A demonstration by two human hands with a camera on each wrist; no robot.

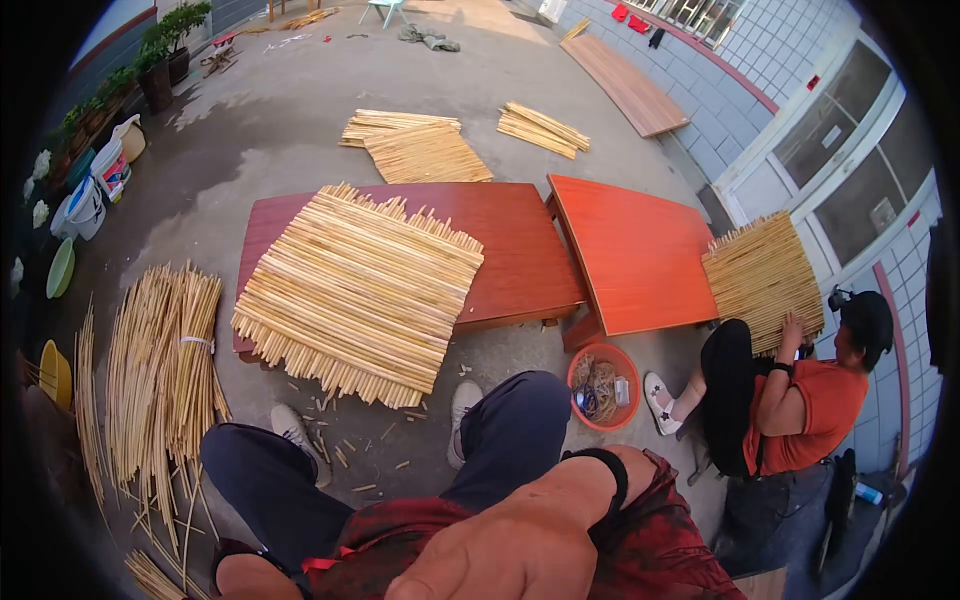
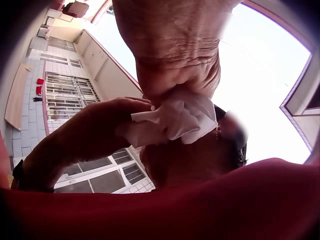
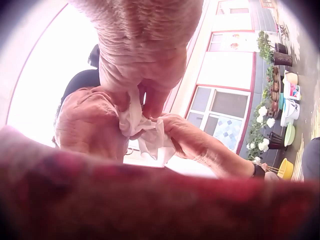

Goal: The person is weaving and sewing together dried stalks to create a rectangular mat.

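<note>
Right grip (image 3: 140, 52) pinching white tissue (image 3: 156, 142)

The right grip (image 1: 500, 550) is looming up close. Beyond it, a mat of pale sticks (image 1: 360, 290) is lying on the dark red bench (image 1: 525, 250); leftward, bundled stalks (image 1: 160, 370) are resting; rightward, a person in orange (image 1: 810, 405) is touching another stick mat (image 1: 765, 275).

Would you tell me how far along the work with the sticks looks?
The stick sheet on the dark red table looks laid out, as does another sheet beyond. In hand is a white tissue, in the grip of the left hand and right hand. The long loose sticks at left probably remain.
</note>
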